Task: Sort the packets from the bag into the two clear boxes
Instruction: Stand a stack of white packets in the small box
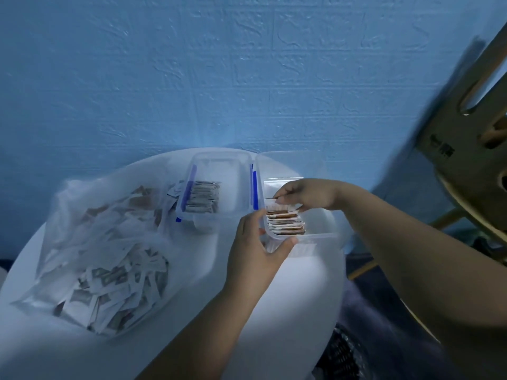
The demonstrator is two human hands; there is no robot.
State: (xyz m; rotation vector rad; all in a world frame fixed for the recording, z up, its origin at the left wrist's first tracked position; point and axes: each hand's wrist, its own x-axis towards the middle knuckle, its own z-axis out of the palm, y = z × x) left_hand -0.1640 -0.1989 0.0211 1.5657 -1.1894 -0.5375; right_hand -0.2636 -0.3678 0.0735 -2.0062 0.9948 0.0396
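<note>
Left hand (255, 242) grips the near-left corner of the right clear box (318, 237), fingers curled round its rim. Right hand (304, 196) pinches a packet (277, 199) just above the brown packets (285, 224) standing in that box. The left clear box (219, 163) holds grey packets (203, 200), and the bag (82, 215) of unsorted packets lies at the left of the white table (274, 297).

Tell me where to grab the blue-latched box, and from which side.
Likely take the blue-latched box by its near short end, from the front: the bag crowds its left wall, the other box its right, and its packets sit there.
</note>
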